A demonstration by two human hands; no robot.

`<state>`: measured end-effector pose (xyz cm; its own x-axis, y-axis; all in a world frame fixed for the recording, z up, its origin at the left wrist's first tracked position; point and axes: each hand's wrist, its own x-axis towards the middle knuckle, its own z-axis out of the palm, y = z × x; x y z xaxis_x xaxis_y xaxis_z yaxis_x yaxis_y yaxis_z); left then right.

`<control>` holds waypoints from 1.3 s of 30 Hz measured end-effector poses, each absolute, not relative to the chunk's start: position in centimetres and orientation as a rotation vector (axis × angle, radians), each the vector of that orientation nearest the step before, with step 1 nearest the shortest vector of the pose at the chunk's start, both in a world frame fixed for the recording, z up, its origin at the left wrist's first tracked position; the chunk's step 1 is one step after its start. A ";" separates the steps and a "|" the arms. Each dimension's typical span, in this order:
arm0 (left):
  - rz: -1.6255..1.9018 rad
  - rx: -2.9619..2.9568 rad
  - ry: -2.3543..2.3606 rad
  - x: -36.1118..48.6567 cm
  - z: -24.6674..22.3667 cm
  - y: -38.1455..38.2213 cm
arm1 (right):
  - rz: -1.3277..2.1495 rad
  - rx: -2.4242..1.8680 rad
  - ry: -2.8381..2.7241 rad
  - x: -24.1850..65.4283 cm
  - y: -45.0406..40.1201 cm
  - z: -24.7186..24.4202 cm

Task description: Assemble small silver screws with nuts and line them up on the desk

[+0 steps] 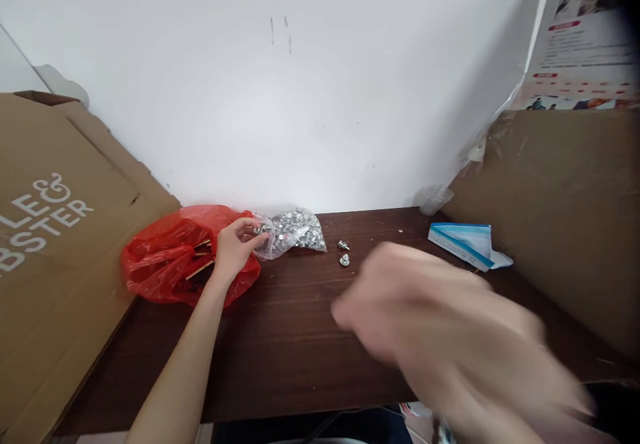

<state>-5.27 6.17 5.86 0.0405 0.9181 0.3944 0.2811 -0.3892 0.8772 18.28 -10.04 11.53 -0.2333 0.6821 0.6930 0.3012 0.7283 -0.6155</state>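
My left hand (234,249) reaches to the mouth of a clear plastic bag (299,229) full of small silvery metal fittings. Its thumb and fingers close around a small silvery metal fitting (260,230) beside the bag's opening. Two similar loose fittings, one (343,245) behind the other (345,260), lie on the dark table just right of the bag. My right hand (400,297) is raised over the table's right side, heavily smeared by motion. Whether its fingers hold anything cannot be made out.
A red plastic bag (165,257) with gold-coloured pieces (200,269) sits at the left, under my left wrist. A blue-and-white packet (463,243) lies at the right rear. Cardboard (55,264) stands on the left and more cardboard (565,231) on the right; a white wall (300,117) closes the back.
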 end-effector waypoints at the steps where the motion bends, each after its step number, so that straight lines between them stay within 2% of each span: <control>1: 1.390 1.662 1.144 -4.9 6.1 5.9 | 0.444 -0.729 -1.795 17.8 -8.2 11.1; 3: 1.413 1.538 1.020 -4.0 6.2 5.4 | 0.525 -0.748 -1.705 16.7 -4.3 9.1; 5: 1.394 1.434 0.976 -2.8 5.5 5.3 | 0.591 -0.970 -1.604 15.7 -0.8 6.1; 8: 1.386 1.400 0.988 -1.0 3.1 5.4 | 0.487 -1.217 -1.755 14.9 1.5 2.2; 10: 1.435 1.449 0.980 -0.1 1.3 5.6 | 0.380 -1.217 -1.904 14.8 1.1 0.8; 15: 1.409 1.498 0.931 0.6 -1.0 5.8 | 0.294 -1.146 -2.106 15.0 -1.1 0.4; 20: 1.410 1.471 0.992 0.4 -0.8 5.4 | 0.387 -1.167 -2.182 15.1 -1.3 -0.1; 26: 1.336 1.488 0.983 0.2 -1.0 5.1 | 0.305 -1.115 -2.266 14.8 -1.1 -0.6; 33: 1.274 1.387 0.981 -0.1 -1.2 5.0 | 0.503 -1.058 -2.236 15.5 0.0 -0.8; 39: 1.290 1.372 0.900 0.1 -0.6 4.5 | 0.495 -1.048 -2.234 15.6 -0.1 -0.8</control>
